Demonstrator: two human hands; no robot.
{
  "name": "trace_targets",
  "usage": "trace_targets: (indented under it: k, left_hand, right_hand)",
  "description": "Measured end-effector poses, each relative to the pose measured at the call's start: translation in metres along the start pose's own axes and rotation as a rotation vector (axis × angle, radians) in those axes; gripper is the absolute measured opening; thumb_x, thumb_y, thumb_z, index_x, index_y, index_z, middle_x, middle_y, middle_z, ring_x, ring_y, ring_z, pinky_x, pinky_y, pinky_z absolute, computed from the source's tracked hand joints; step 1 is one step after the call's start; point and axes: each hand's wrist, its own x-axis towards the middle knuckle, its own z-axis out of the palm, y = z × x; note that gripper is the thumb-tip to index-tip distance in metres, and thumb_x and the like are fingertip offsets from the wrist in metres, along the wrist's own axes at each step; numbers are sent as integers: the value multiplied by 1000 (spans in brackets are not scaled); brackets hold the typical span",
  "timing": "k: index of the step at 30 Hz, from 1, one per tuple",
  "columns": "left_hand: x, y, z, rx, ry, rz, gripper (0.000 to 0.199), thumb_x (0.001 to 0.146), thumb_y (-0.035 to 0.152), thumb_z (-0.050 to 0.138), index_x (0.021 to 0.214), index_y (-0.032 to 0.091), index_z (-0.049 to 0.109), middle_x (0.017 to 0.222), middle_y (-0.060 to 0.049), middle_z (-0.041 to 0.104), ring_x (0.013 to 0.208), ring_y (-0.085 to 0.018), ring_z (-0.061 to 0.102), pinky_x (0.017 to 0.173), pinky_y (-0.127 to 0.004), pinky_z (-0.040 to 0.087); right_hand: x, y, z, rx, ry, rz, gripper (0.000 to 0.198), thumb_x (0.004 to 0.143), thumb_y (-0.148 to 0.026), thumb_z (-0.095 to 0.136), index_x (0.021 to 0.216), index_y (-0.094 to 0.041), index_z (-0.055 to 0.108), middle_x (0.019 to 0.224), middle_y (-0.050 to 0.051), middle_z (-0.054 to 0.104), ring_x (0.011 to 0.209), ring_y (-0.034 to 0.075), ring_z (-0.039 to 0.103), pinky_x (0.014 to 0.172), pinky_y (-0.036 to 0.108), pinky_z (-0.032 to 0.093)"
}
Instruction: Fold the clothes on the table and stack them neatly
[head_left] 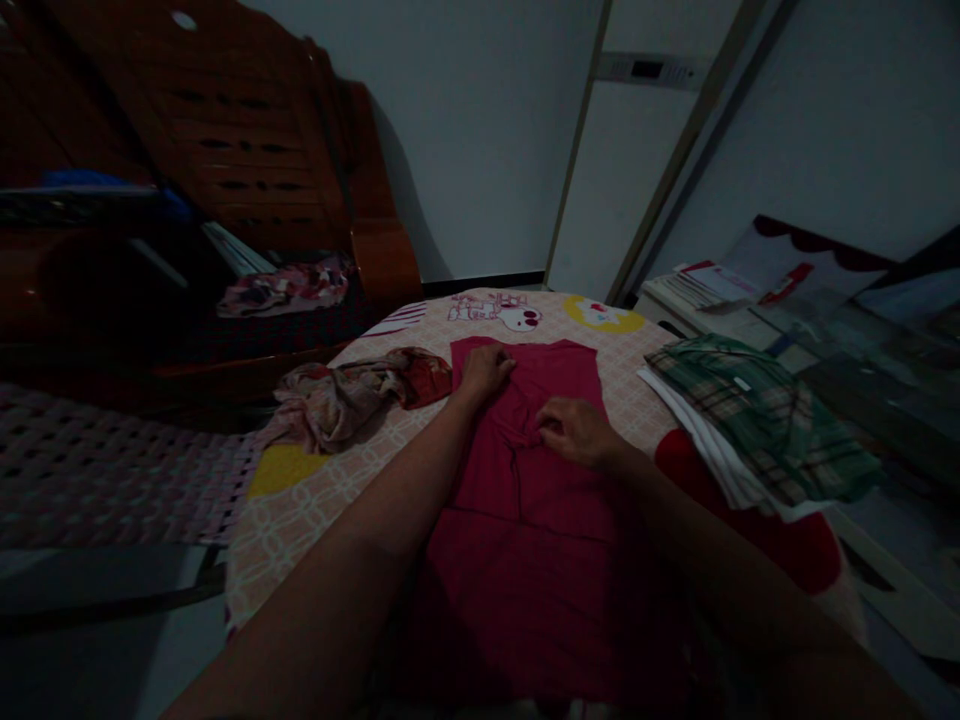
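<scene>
A dark pink garment (517,560) lies spread lengthwise over the table, its far end straight and a few wrinkles and a dark crease in its middle. My left hand (486,372) is on its far left part, the fingers bent and closed on the cloth. Nearer and to the right, my right hand (576,430) pinches a raised fold of the same garment between thumb and fingers. Both forearms reach over the garment from below. The near end of the cloth is in deep shadow.
A patterned cloth covers the table (330,520). Left on it lies a crumpled printed garment (330,400); right, a folded green plaid shirt (757,410) over white cloth. A wooden bench (255,180) stands back left, a woven seat (127,470) left, a glass-topped cabinet (847,370) right.
</scene>
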Motion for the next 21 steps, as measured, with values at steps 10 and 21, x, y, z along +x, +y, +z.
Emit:
trace_targets:
  k: [10,21]
  left_hand:
    - [1,0,-5,-48,-49,12,14,83,29,64,82,18,72,84,-5,74,78,-18,64,73,-28,45]
    - [2,3,-5,-3,-30,-8,17,87,27,59,86,17,72,91,-8,74,84,-21,66,74,-29,45]
  right_hand:
    - [-7,-23,8,-360,-139,34,29,83,-6,54,107,-16,66,108,14,68,94,23,62,74,29,43]
    - [-3,32,9,430,174,259,15,74,-15,55,77,-19,69,75,1,70,72,17,63,68,26,47]
